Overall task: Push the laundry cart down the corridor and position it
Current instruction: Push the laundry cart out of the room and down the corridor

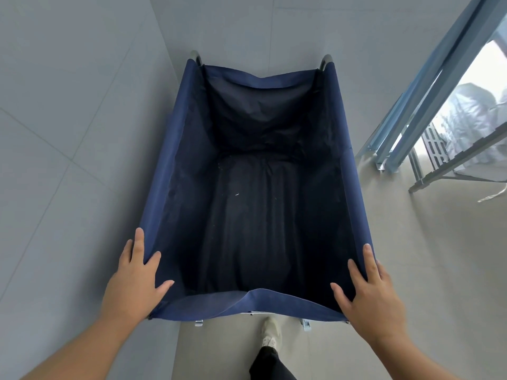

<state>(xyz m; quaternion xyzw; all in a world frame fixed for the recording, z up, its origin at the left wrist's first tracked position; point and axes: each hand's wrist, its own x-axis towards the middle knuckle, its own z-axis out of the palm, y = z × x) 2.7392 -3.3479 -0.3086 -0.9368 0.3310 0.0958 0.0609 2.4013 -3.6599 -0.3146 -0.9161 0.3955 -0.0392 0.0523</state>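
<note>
A person's left hand (pixel 137 278) rests on the near left corner of a laundry cart (pixel 255 193), fingers spread and laid flat along the outside of the blue fabric, thumb hooked over the rim into the bag. The hand presses against the corner rather than closing into a fist around it. The right hand (pixel 369 294) mirrors it on the near right corner: fingers splayed, index finger pointing up along the outer edge, thumb and the other fingers draped over the rim onto the inner cloth. Both forearms are bare and reach in from the bottom corners of the view.

The cart is a deep navy fabric bag slung on a metal frame, whose rounded ends (pixel 326 61) poke up at the two far corners. The bag's dark floor carries only a few specks of lint. The near rim sags in a fold between the two hands.

Below that rim, a white shoe (pixel 270 334) and a dark trouser leg stand on the pale tiled floor (pixel 397 242). The cart sits close beside a grey tiled wall (pixel 68 105) on its left. To its right, well apart, a blue-framed glass door (pixel 428 86) and a metal rack (pixel 436 152) stand, with pale bundles visible behind.
</note>
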